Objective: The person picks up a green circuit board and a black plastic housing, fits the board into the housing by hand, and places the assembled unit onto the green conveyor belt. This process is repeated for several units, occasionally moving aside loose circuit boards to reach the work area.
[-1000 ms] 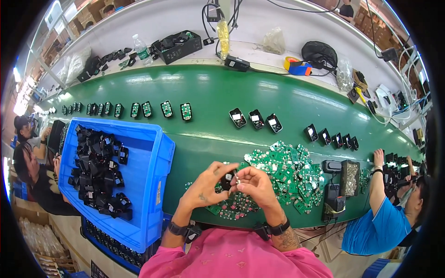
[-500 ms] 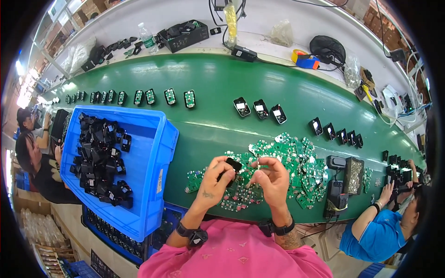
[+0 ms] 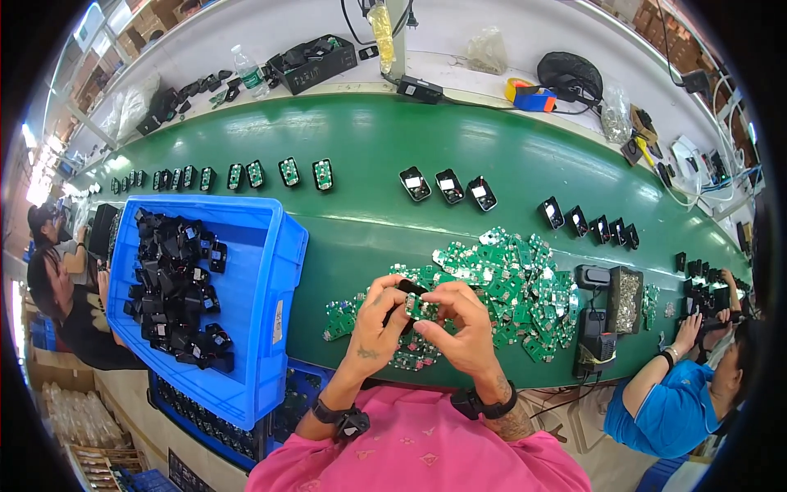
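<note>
PCB pinched betw both hands' fingertips

bright, even overhead light, glare at left edge, fisheye bending toward dark rim

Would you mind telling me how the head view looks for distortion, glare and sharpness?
Head view: fisheye bends the green belt into an arch, with black corners; bright glare at the left edge; the hands, left hand and right hand, and the circuit board between them are sharp, while things near the rim look small and squeezed.
</note>
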Tool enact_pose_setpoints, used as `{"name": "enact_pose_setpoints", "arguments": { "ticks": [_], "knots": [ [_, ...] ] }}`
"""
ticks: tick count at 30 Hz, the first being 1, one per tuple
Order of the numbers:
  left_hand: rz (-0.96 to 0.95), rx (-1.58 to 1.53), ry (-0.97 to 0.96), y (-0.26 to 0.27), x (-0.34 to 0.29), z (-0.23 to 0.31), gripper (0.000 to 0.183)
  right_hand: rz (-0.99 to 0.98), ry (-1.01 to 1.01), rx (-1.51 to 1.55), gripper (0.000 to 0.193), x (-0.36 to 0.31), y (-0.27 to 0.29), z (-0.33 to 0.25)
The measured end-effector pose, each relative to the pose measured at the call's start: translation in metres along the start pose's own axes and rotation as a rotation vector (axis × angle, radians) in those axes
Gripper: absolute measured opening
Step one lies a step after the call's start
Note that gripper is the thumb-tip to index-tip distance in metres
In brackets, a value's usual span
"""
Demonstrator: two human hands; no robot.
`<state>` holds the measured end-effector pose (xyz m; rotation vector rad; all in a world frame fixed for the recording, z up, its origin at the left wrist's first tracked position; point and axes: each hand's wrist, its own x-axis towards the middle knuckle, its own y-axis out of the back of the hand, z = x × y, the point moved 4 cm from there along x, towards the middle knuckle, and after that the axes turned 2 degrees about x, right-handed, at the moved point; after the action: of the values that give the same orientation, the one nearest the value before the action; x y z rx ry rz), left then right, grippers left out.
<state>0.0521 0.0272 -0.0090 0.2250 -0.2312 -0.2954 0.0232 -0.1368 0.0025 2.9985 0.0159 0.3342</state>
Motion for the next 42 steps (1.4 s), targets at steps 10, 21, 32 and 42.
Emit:
{"name": "enact_pose_setpoints", "arguments": {
  "ticks": [10,21,32,42],
  "knots": [
    [-0.027,-0.102,0.07,-0.009,0.001,-0.002,0.053,0.022,-0.086,-0.075,0.038,0.001,-0.001,-0.001],
    [-0.031,-0.124,0.223,-0.014,0.004,-0.02,0.052,0.128,0.02,-0.171,0.028,0.006,0.004,-0.007],
    [-0.063,0.018,0.072,-0.025,-0.002,-0.005,0.047,0.119,-0.209,0.074,0.009,-0.003,-0.014,-0.002],
    [0.073,0.176,-0.144,0.0,0.012,0.024,0.054,0.042,-0.016,-0.322,0.008,0.002,-0.008,-0.044]
  ]
}}
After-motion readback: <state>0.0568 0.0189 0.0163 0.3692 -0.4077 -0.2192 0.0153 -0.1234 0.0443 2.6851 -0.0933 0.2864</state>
